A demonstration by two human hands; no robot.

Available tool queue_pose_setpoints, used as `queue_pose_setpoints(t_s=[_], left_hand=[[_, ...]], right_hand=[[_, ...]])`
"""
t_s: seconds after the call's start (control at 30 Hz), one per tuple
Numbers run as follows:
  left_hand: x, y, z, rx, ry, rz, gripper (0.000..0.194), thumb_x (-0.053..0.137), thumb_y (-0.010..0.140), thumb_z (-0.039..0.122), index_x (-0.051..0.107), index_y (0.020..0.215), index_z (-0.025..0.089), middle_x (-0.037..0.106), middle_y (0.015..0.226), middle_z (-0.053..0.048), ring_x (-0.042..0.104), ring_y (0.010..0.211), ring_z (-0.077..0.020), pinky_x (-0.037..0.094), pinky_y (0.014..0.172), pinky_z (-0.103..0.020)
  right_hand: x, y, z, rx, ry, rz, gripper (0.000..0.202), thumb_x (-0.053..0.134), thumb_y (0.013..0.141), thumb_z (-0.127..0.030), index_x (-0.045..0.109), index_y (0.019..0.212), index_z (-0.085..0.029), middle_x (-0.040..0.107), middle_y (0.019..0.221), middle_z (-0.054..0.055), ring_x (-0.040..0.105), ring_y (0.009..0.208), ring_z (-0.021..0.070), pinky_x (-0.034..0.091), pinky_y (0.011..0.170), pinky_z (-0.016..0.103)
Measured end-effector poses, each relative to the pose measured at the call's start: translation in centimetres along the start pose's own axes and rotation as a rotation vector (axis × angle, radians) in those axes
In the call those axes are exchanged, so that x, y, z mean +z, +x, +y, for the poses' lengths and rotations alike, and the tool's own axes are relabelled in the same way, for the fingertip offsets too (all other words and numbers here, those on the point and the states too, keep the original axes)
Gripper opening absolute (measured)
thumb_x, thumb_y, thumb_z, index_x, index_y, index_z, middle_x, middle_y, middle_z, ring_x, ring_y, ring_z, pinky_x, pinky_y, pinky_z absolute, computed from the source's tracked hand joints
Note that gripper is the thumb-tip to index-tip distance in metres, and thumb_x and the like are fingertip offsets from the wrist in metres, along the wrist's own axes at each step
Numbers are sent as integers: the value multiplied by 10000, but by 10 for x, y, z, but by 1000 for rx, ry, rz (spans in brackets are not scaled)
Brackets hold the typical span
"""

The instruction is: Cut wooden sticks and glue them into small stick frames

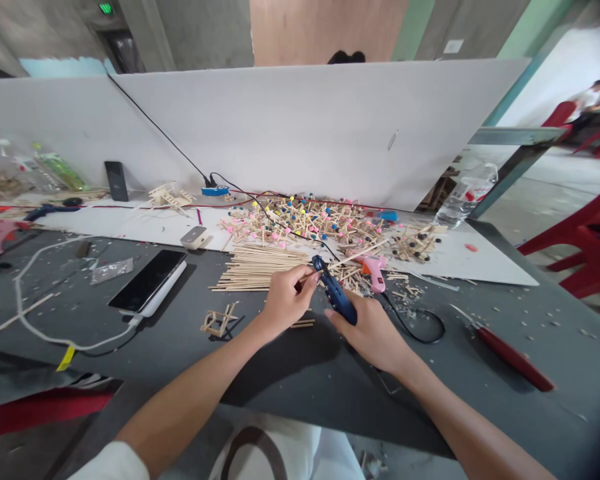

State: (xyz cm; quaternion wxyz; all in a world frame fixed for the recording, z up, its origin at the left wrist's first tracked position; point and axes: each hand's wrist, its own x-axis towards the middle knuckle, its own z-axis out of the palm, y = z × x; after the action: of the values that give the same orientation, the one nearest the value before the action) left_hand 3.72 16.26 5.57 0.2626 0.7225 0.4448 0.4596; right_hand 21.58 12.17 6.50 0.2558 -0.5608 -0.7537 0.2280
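My right hand (373, 327) is wrapped round the handles of dark blue pliers (339, 297), their head pointing up and away from me. Pinched in my left hand (289, 297) is a thin wooden stick (356, 255), which runs past the head of the pliers and out to the right. Whether the jaws touch it, I cannot tell. Just beyond my left hand lies a stack of loose wooden sticks (253, 268). A small frame made of sticks (220, 322) stands on the dark table, left of my left wrist.
A pink glue gun (376, 270) with a black cord lies beyond my right hand. Farther right is a red-handled knife (513, 357). Sticks with coloured balls (305, 220) heap along the white partition (280, 133). A phone (150, 283) on a white block lies left. A bottle (467, 193) stands back right.
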Motion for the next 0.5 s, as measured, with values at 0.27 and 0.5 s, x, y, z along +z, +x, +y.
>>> queue_pose_setpoints(t_s=[0.27,0.5], left_hand=[[0,0,-1,-8,6,-8,360,480,935,423,593,729,150,483,580,12,379,521,-96,269,517,-233],[2,0,-1,-16,-9,-31,371,464,938,431,547,698,160,403,542,29,346,504,-96,249,504,-235]], right_hand=[[0,2,0,26,-2,-16,163,524,874,-337,572,828,-188,616,681,18,523,601,158,337,580,265],[3,3,0,49,-38,-4,132,517,865,-309,549,812,-192,588,649,5,480,560,143,310,557,255]])
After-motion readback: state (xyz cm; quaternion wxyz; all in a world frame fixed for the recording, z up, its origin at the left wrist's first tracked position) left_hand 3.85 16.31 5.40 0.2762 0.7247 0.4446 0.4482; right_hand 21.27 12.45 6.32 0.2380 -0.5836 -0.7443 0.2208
